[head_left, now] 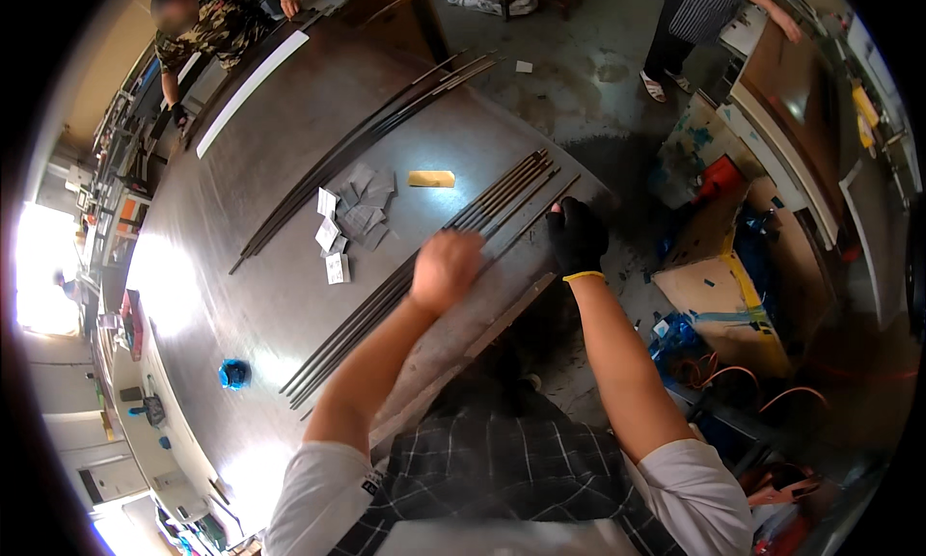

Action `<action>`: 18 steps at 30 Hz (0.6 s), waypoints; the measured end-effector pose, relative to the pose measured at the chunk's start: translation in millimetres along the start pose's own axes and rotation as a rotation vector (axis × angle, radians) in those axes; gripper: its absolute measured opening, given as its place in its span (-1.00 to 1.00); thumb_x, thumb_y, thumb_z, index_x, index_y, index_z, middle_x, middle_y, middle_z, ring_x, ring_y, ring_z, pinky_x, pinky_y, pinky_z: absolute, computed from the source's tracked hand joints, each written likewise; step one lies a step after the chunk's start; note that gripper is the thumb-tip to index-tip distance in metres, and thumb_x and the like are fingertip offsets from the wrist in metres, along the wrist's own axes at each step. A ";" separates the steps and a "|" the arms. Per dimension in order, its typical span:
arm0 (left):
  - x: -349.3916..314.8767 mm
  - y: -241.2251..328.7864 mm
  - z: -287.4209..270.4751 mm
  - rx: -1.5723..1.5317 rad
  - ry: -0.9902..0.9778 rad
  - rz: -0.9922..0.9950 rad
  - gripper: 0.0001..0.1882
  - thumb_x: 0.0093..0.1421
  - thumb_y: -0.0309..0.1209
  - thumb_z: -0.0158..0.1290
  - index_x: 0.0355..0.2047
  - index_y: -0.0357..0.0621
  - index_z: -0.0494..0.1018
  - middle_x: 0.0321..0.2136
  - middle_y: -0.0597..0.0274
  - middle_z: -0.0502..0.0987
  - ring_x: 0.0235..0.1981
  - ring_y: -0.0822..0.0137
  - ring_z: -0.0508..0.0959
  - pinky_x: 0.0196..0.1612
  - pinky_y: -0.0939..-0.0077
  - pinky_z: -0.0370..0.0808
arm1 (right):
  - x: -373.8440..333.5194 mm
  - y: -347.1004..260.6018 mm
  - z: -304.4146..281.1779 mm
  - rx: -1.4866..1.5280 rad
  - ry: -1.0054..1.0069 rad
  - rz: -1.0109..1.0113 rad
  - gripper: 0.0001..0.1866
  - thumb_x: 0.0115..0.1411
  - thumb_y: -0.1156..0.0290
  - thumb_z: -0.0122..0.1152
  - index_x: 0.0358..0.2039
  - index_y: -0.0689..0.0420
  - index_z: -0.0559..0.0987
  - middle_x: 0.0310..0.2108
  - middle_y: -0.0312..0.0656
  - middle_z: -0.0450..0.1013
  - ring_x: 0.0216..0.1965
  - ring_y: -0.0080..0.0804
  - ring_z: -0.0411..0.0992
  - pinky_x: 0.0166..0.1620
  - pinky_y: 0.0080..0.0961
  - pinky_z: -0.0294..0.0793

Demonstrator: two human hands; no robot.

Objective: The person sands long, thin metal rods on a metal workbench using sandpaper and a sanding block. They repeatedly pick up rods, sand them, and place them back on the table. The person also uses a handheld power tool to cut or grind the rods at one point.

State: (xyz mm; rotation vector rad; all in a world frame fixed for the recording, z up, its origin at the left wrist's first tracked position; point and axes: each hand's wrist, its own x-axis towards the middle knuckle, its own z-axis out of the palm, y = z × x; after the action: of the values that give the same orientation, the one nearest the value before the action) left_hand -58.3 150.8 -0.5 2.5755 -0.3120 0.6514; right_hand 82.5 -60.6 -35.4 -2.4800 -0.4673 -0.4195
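Note:
A row of thin dark metal rods [352, 336] lies slantwise across the metal-topped table [424, 103] in front of me. My left hand [447, 270], bare and smeared by motion, is over the middle of these rods; its fingers do not show clearly. My right hand [577, 238] wears a black glove with a yellow cuff and a bare fingertip. It is closed at the table's near right edge, beside the far ends of the rods, and what it may hold is hidden. One rod [540, 214] lies a little apart, closest to that glove.
Farther back lies another bundle of long rods [338, 161]. Between the bundles are several small grey and white tags [362, 207] and a yellow strip [431, 179]. A blue object [233, 374] sits at left. Cardboard boxes [709, 286] stand right; two people work beyond.

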 end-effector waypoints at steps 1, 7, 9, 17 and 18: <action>20.6 -15.2 -6.8 0.029 -0.069 -0.196 -0.68 0.08 -0.49 0.07 -0.11 -0.13 0.49 -0.18 0.03 0.54 -0.17 0.01 0.52 -0.13 0.17 0.50 | -1.7 -1.9 -0.8 -0.019 -0.031 0.023 -0.81 0.17 0.20 0.11 -0.46 0.03 0.47 -0.48 -0.12 0.47 -0.40 -0.05 0.47 -0.36 -0.14 0.44; 92.8 -101.8 -23.6 0.422 -0.447 -0.450 -0.66 0.06 -0.45 0.10 -0.10 -0.01 0.50 -0.11 0.18 0.52 -0.03 0.07 0.48 0.02 0.17 0.41 | -3.3 -4.0 4.7 -0.050 -0.001 -0.002 -0.80 0.14 0.21 0.12 -0.49 0.04 0.46 -0.49 -0.13 0.47 -0.42 -0.06 0.47 -0.39 -0.14 0.43; 93.6 -107.6 -20.5 0.484 -0.526 -0.476 -0.69 0.05 -0.45 0.11 -0.15 0.00 0.48 -0.13 0.21 0.52 -0.05 0.10 0.48 -0.01 0.20 0.39 | -2.0 -2.2 6.5 -0.055 0.020 -0.014 -0.81 0.13 0.20 0.13 -0.49 0.03 0.46 -0.49 -0.14 0.46 -0.42 -0.06 0.47 -0.40 -0.14 0.43; 69.1 -104.5 -14.1 0.315 -0.029 -0.525 -0.61 0.03 -0.48 0.09 -0.07 0.04 0.44 -0.13 0.27 0.51 -0.04 0.12 0.44 -0.03 0.18 0.37 | -2.7 1.3 5.1 -0.024 0.000 -0.054 -0.79 0.14 0.19 0.12 -0.51 0.02 0.43 -0.51 -0.15 0.44 -0.44 -0.05 0.45 -0.42 -0.14 0.40; 71.3 -110.0 -11.1 0.281 -0.012 -0.487 -0.63 0.03 -0.51 0.08 -0.10 0.04 0.48 -0.12 0.29 0.51 -0.03 0.14 0.44 0.01 0.22 0.36 | -1.0 0.0 5.0 -0.006 0.006 -0.071 -0.79 0.14 0.19 0.12 -0.51 0.02 0.43 -0.51 -0.15 0.43 -0.45 -0.04 0.45 -0.43 -0.13 0.39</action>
State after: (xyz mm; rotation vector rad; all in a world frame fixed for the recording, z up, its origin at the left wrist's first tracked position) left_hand 34.3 244.2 1.8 2.7620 0.4236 0.5242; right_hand 82.6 -57.9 -39.7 -2.4726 -0.5535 -0.4563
